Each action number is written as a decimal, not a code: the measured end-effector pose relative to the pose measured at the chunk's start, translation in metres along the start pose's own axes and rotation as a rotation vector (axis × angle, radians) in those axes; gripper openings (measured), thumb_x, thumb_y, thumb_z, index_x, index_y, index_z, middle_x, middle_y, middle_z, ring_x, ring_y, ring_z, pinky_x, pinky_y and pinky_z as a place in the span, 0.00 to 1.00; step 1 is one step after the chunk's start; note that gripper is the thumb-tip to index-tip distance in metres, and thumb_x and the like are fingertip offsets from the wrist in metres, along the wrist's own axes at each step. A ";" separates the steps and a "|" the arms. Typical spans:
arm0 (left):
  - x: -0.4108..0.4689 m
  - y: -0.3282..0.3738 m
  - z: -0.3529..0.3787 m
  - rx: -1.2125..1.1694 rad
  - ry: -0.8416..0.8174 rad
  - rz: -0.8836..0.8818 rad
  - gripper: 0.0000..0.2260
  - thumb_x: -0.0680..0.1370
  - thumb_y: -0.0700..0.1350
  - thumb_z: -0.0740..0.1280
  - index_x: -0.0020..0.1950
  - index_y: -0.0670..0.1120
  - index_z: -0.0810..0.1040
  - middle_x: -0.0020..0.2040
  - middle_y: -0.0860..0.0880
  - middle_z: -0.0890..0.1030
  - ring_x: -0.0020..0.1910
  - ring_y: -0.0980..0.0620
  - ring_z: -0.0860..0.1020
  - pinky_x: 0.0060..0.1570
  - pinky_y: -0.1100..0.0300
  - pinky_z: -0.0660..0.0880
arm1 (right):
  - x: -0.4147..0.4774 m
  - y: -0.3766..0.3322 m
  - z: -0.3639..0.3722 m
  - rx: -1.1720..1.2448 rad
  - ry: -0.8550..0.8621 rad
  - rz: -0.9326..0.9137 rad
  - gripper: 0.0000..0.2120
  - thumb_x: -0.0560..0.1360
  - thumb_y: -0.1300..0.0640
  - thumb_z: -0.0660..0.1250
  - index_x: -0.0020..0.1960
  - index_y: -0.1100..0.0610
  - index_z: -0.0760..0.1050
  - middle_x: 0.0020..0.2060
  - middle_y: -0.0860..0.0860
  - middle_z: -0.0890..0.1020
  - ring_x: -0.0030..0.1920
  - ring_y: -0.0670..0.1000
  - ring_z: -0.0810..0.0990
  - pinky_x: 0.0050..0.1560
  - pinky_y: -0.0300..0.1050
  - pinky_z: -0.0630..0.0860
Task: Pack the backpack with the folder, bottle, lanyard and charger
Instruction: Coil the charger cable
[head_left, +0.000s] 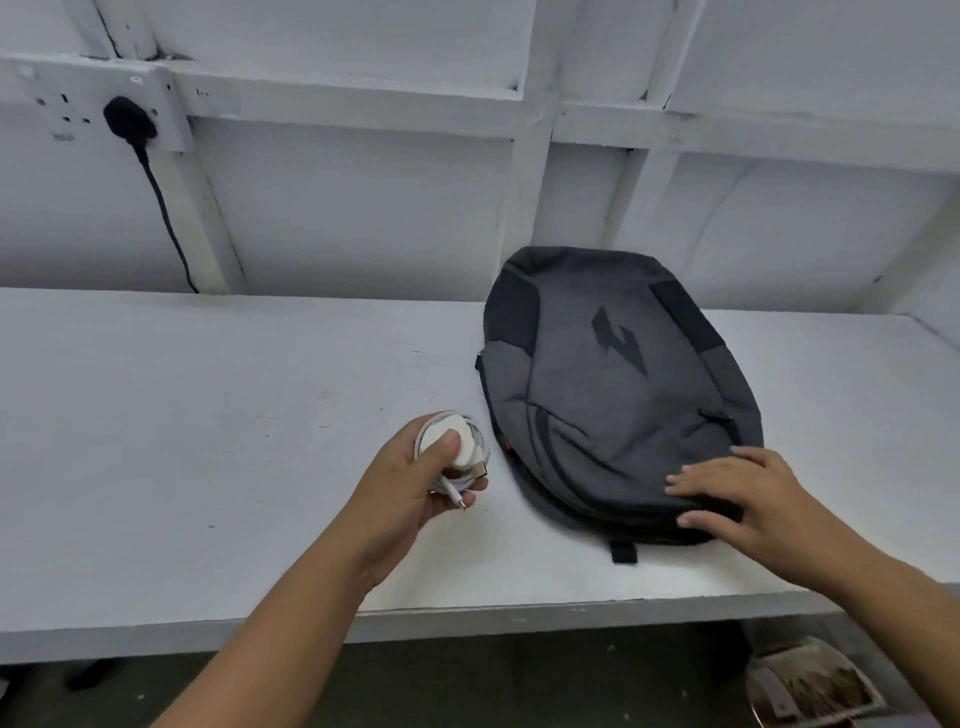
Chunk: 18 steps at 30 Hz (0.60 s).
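Left of the backpack (618, 395), the left hand (415, 483) gripped the charger (452, 447) while the open right hand (743, 493) pressed its near edge, which likely needed unzipping first.

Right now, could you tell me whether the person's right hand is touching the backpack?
Touching. The head view shows the right hand lying flat on the near end of the backpack, fingers pressed onto its fabric.

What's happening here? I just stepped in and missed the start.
A person is packing a grey backpack that lies flat on the white table. The left hand holds a white charger with its cable coiled, beside the bag. The right hand rests on the backpack's near edge. No folder, bottle or lanyard shows.
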<state>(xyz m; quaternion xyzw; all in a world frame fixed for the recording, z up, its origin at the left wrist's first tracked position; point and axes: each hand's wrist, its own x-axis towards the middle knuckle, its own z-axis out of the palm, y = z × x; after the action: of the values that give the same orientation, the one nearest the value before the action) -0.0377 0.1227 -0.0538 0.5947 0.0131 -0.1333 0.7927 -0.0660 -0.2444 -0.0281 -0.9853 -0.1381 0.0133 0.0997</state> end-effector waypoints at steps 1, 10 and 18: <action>-0.002 0.001 0.012 0.023 -0.010 0.008 0.09 0.83 0.51 0.66 0.59 0.55 0.83 0.54 0.47 0.86 0.51 0.42 0.87 0.48 0.55 0.83 | 0.004 0.003 -0.004 0.030 0.057 -0.041 0.15 0.74 0.38 0.63 0.58 0.38 0.79 0.54 0.37 0.84 0.58 0.42 0.80 0.69 0.55 0.69; -0.012 -0.010 0.124 0.339 0.069 0.096 0.15 0.77 0.60 0.69 0.63 0.62 0.80 0.58 0.51 0.84 0.57 0.47 0.83 0.56 0.52 0.80 | 0.098 0.016 -0.118 0.280 0.571 -0.253 0.11 0.81 0.50 0.65 0.49 0.55 0.82 0.41 0.48 0.84 0.43 0.50 0.81 0.44 0.47 0.76; 0.088 -0.011 0.204 0.606 0.187 0.031 0.10 0.82 0.52 0.66 0.63 0.52 0.78 0.57 0.51 0.82 0.55 0.50 0.82 0.51 0.53 0.82 | 0.152 0.021 -0.176 0.294 0.511 -0.300 0.12 0.80 0.48 0.66 0.48 0.54 0.84 0.39 0.48 0.82 0.40 0.49 0.78 0.41 0.42 0.70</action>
<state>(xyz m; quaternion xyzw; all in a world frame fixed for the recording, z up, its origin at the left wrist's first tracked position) 0.0160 -0.0907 -0.0201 0.8135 0.0366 -0.0641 0.5768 0.0958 -0.2562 0.1406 -0.9006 -0.2486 -0.2295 0.2730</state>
